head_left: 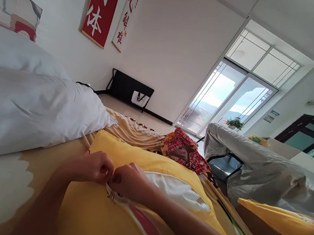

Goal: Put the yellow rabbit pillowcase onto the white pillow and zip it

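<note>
A yellow pillowcase [80, 215] with a printed pink and white figure lies in front of me. Along its far side is a long opening, through which a white pillow [176, 189] shows. My left hand [100, 168] is closed in a pinch at the left end of this opening, on the pillowcase's edge. Right beside it, my right hand [131, 183] is also closed, fingers curled on the same edge. The two hands nearly touch. Whether a zip pull is between the fingers is hidden.
White bedding [37, 105] is heaped at the left. Beyond the pillowcase lies a red plaid cloth [183, 148] on a tan blanket [131, 133]. At the right are plastic-covered furniture [267, 178] and another yellow fabric piece [282, 222]. A black folded stand [126, 90] leans by the wall.
</note>
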`<state>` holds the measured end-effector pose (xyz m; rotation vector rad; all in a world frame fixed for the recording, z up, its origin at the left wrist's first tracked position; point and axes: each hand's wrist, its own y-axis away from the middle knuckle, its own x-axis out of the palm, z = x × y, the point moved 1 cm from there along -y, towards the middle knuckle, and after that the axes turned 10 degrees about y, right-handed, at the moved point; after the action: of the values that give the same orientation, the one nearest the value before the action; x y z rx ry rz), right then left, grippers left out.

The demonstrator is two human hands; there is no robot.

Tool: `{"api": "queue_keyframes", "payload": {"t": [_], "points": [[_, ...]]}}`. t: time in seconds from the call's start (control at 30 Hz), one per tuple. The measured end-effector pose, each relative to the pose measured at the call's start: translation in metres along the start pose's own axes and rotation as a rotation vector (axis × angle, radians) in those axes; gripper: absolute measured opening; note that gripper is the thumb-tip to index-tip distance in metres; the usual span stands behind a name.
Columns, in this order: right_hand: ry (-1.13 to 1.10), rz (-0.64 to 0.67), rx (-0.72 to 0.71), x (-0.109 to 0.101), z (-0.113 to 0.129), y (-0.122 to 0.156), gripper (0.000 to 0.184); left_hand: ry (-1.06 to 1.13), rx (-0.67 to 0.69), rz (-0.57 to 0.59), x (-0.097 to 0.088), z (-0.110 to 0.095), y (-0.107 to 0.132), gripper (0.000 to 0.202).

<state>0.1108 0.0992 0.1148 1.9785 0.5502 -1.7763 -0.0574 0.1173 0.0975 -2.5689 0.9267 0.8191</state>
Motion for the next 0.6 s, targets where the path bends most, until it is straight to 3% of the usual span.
{"api": "queue_keyframes", "payload": {"t": [0.27, 0.5, 0.6], "points": [[-0.205, 0.046, 0.056, 0.001, -0.005, -0.006, 0.019, 0.051, 0.001, 0.023, 0.001, 0.001, -0.002, 0.014], [0.033, 0.028, 0.121, 0.006, 0.01, -0.004, 0.024, 0.05, 0.01, 0.035, 0.002, 0.004, -0.003, 0.015], [0.026, 0.004, 0.099, 0.005, 0.009, -0.001, 0.025, 0.015, -0.005, 0.011, 0.0, 0.003, -0.002, 0.013]]}}
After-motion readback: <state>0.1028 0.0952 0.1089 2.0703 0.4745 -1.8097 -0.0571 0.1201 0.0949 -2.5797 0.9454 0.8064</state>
